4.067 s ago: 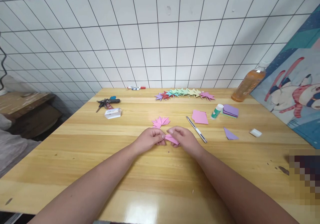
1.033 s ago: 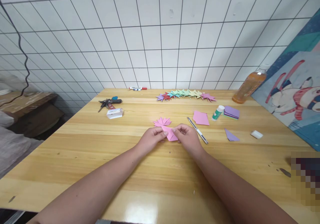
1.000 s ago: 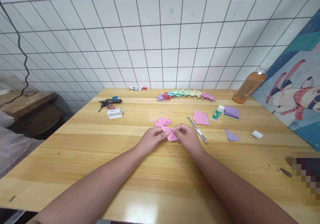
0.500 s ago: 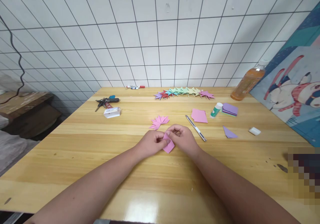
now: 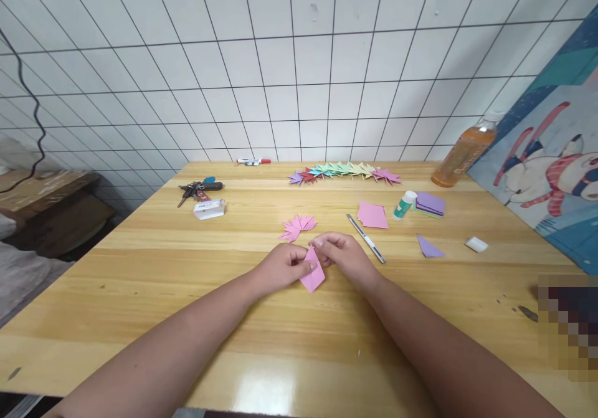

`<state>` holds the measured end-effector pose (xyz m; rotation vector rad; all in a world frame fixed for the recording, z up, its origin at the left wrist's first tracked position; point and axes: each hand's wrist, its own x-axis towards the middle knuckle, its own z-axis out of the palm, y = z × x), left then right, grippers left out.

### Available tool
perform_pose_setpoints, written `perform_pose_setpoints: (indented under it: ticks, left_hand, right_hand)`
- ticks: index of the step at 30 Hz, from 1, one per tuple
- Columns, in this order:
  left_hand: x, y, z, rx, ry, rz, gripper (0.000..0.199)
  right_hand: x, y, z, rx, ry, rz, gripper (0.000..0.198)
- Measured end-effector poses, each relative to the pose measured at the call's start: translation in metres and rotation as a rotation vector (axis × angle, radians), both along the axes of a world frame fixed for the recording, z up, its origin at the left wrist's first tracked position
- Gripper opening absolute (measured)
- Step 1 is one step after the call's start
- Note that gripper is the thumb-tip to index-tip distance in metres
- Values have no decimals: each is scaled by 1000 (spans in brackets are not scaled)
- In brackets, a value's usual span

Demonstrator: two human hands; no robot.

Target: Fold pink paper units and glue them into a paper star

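1. Broadly, one wooden table (image 5: 140,281) is seen, set against a white tiled wall.
2. One orange drink bottle (image 5: 462,155) is stood at the far right edge.
3. One row of folded paper stars (image 5: 344,172) is laid near the wall.
4. One stack of purple sheets (image 5: 430,205) and one stack of pink sheets (image 5: 372,215) are placed apart, with one glue stick (image 5: 404,204) between them.
5. One pink paper fan (image 5: 298,226) is laid just beyond the hands.
6. One craft knife (image 5: 365,238) is laid right of the hands.
7. One folded pink paper piece (image 5: 313,275) is pinched by the left hand (image 5: 279,270) and the right hand (image 5: 344,257), low over the table's middle.
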<state>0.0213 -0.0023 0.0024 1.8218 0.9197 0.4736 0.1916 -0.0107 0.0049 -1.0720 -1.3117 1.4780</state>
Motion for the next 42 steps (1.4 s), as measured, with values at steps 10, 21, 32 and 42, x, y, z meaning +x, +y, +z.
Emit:
perform_pose_setpoints:
  ticks: [10,21,32,42]
  left_hand:
    - [-1,0,-1,124,78,-26,30]
    - [-1,1,-3,125,89,-4,27]
    - [-2,2,-3,118,74,-25,31]
    - [-2,3,-2,95,60,-5,31]
  right_hand:
    - [1,1,-2,-44,77,-8,20]
    - [1,0,-1,15,-30,-15,28]
    - [4,2,-3,-116,106,14,27]
    - [3,-1,3,-52,-8,-23,27]
